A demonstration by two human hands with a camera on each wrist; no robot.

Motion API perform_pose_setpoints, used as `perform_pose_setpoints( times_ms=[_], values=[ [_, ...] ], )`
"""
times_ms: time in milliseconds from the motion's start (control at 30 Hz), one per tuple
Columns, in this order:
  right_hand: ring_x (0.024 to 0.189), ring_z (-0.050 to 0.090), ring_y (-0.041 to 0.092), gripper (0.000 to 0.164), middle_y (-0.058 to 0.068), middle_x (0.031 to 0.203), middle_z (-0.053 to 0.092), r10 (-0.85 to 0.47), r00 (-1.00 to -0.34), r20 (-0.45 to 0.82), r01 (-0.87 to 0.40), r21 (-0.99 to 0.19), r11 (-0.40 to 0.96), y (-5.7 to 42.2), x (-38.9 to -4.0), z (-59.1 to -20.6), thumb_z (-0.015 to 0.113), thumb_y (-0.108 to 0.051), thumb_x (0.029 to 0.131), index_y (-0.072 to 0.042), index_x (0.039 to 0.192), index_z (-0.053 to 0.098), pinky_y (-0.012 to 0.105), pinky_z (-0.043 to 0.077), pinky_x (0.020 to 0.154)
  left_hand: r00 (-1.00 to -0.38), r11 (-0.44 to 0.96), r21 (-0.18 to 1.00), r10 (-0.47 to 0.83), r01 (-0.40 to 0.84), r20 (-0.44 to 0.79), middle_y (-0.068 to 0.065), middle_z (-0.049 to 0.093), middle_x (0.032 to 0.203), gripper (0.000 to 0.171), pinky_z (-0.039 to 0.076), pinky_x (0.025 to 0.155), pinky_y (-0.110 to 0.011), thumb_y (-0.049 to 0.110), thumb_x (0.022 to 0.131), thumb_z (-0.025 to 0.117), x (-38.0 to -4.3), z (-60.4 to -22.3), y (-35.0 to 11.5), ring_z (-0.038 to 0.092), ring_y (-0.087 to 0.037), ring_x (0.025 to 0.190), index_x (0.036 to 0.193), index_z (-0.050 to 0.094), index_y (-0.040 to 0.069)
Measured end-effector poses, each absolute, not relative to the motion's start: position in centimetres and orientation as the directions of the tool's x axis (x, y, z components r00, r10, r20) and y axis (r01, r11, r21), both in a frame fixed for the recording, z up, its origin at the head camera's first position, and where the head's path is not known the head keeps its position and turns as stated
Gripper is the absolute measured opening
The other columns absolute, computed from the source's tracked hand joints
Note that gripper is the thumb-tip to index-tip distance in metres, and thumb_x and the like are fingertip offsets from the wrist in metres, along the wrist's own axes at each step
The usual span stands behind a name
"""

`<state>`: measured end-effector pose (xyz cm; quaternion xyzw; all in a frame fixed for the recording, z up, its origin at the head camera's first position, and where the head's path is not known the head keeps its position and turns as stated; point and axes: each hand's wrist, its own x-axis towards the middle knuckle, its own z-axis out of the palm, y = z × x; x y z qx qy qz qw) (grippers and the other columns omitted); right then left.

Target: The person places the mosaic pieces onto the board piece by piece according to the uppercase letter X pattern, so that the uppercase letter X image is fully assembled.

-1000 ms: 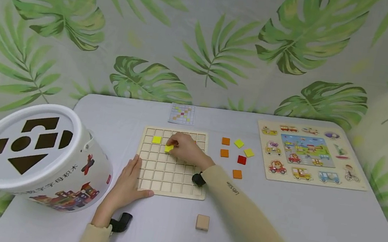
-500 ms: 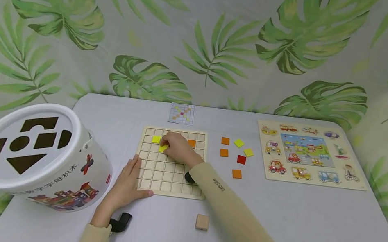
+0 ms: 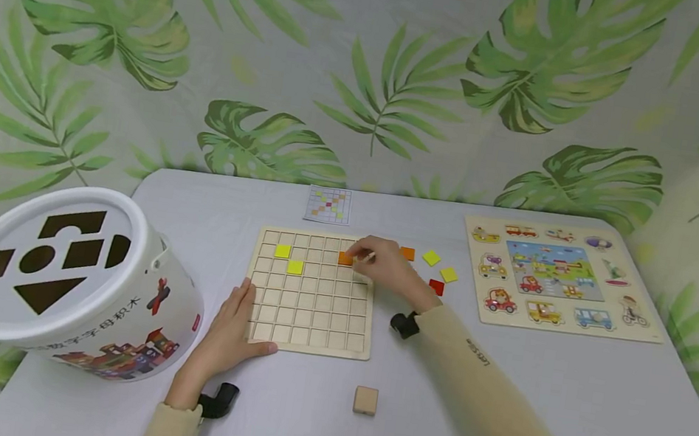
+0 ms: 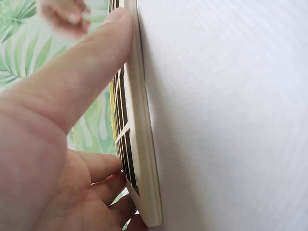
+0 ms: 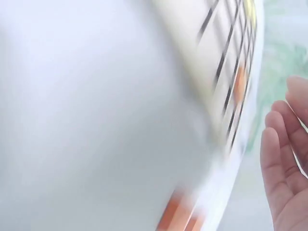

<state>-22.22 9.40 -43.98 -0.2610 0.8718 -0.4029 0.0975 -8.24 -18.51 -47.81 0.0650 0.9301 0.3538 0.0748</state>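
Note:
The wooden grid board (image 3: 311, 321) lies flat on the table and carries two yellow tiles (image 3: 295, 267) and an orange tile (image 3: 345, 258). My left hand (image 3: 231, 328) rests at the board's lower left corner, thumb against the front edge and fingers along the left edge. The left wrist view shows that thumb (image 4: 91, 62) touching the board's rim (image 4: 144, 144). Over the upper right of the board is my right hand (image 3: 386, 266), with loosely bent fingers. Nothing shows between its fingers (image 5: 272, 154) in the right wrist view.
Right of the board lie loose tiles, among them a red tile (image 3: 437, 287) and a yellow tile (image 3: 448, 274). A pattern card (image 3: 328, 205) lies behind. A vehicle puzzle (image 3: 632, 328) is at right, a white bucket (image 3: 177, 298) at left, a wooden block (image 3: 365, 400) in front.
My right hand has let go of the second yellow tile, now in a grid cell diagonally below the first, and has moved right across the board. My left hand has stayed put.

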Motion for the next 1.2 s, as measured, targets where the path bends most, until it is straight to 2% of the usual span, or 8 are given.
perform_pose_setpoints(
  times_ms=[133,233,433,633,833,1033,1200],
  values=[
    [0.095,0.058,0.026,0.022,0.013,0.105,0.065,-0.480,-0.876,0.058,-0.357,-0.746,0.562,13.9,-22.2,-44.6,0.067,0.004,0.083,0.003,0.105,0.067,0.039,0.049,0.083,-0.982,0.742,0.667,0.169,0.067,-0.090,-0.027,0.002,0.155,0.110,0.010,0.109,-0.060,0.027,0.074,0.083,-8.2,-47.7,-18.5,0.001,-0.046,0.140,0.147,0.011,-0.013],
    [0.097,0.057,0.027,0.024,0.011,0.106,0.064,-0.442,-0.897,0.020,-0.317,-0.726,0.611,16.3,-22.0,-45.3,0.069,0.004,0.082,0.001,0.105,0.067,0.041,0.048,0.084,-0.981,0.746,0.662,0.169,0.068,-0.090,-0.027,0.002,0.155,0.110,0.010,0.109,-0.061,0.027,0.074,0.083,-8.1,-47.5,-18.6,0.001,-0.047,0.140,0.147,0.011,-0.013],
    [0.091,0.055,0.025,0.021,0.008,0.102,0.063,-0.444,-0.896,-0.014,-0.325,-0.660,0.677,17.9,-21.8,-46.3,0.070,0.003,0.082,-0.002,0.102,0.068,0.040,0.047,0.083,-0.980,0.744,0.664,0.178,0.079,-0.083,-0.028,0.002,0.155,0.110,0.009,0.109,-0.061,0.027,0.075,0.083,-8.1,-47.3,-18.6,0.001,-0.048,0.140,0.146,0.011,-0.014],
    [0.085,0.053,0.024,0.016,0.007,0.094,0.061,-0.449,-0.893,0.007,-0.356,-0.621,0.698,17.4,-21.8,-46.3,0.067,0.005,0.082,-0.002,0.096,0.066,0.038,0.046,0.079,-0.980,0.740,0.668,0.182,0.081,-0.082,-0.027,0.001,0.156,0.110,0.008,0.109,-0.060,0.028,0.075,0.083,-8.2,-47.5,-18.6,-0.001,-0.046,0.140,0.147,0.011,-0.013],
    [0.088,0.057,0.024,0.019,0.008,0.094,0.062,-0.458,-0.888,0.033,-0.363,-0.663,0.655,16.3,-22.0,-45.9,0.066,0.008,0.080,0.000,0.097,0.066,0.038,0.049,0.080,-0.979,0.734,0.675,0.182,0.077,-0.086,-0.026,0.000,0.156,0.110,0.006,0.109,-0.060,0.027,0.075,0.083,-8.3,-47.5,-18.6,-0.002,-0.045,0.141,0.147,0.010,-0.013],
    [0.089,0.056,0.021,0.021,0.005,0.097,0.063,-0.495,-0.868,0.025,-0.364,-0.712,0.601,12.8,-22.0,-45.1,0.067,0.005,0.079,-0.002,0.098,0.068,0.033,0.049,0.080,-0.980,0.732,0.677,0.179,0.074,-0.087,-0.027,0.001,0.156,0.110,0.006,0.110,-0.060,0.026,0.074,0.083,-8.2,-47.5,-18.5,-0.001,-0.046,0.141,0.147,0.010,-0.013],
    [0.090,0.057,0.020,0.018,0.004,0.097,0.064,-0.555,-0.829,0.058,-0.415,-0.730,0.543,9.7,-21.9,-44.9,0.071,0.001,0.081,-0.002,0.098,0.067,0.031,0.050,0.081,-0.980,0.737,0.672,0.178,0.071,-0.091,-0.026,0.001,0.156,0.109,0.007,0.110,-0.059,0.025,0.075,0.083,-8.2,-47.7,-18.4,-0.001,-0.045,0.141,0.147,0.010,-0.013]
  ],
)
